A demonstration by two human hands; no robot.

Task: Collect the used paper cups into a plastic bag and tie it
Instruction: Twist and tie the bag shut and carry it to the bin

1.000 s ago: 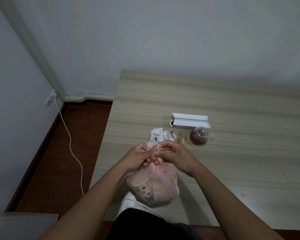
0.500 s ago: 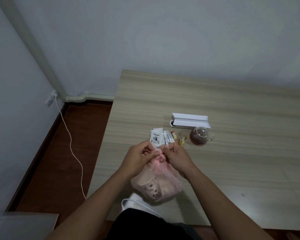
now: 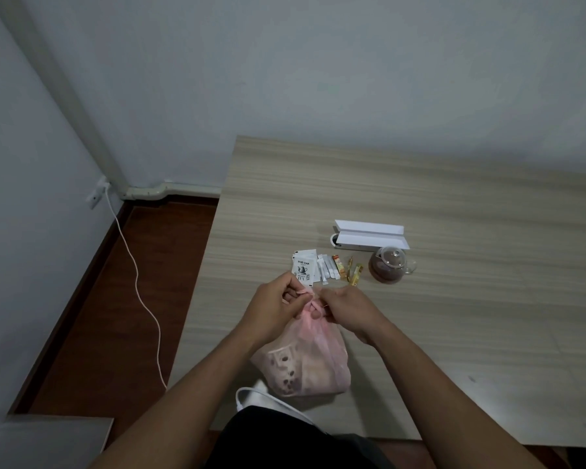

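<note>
A thin pink plastic bag (image 3: 305,363) stands near the front edge of the wooden table (image 3: 420,184). Paper cups (image 3: 285,370) with dark spots show through its skin. Its top is gathered into a twisted neck. My left hand (image 3: 274,309) pinches one bag handle on the left of the neck. On the right, my right hand (image 3: 347,308) pinches the other handle. Both hands sit just above the bag, close together. The knot itself is partly hidden by my fingers.
Beyond my hands lie tea sachets (image 3: 303,270), several stick packets (image 3: 332,270), a glass teapot of dark tea (image 3: 388,265) and an open white box (image 3: 369,235). A white cable (image 3: 139,282) runs down from a wall socket across the floor at left.
My hands have moved slightly apart and up the table, drawing the bag handles outward. The bag's neck is tighter and the bag has shifted a little right.
</note>
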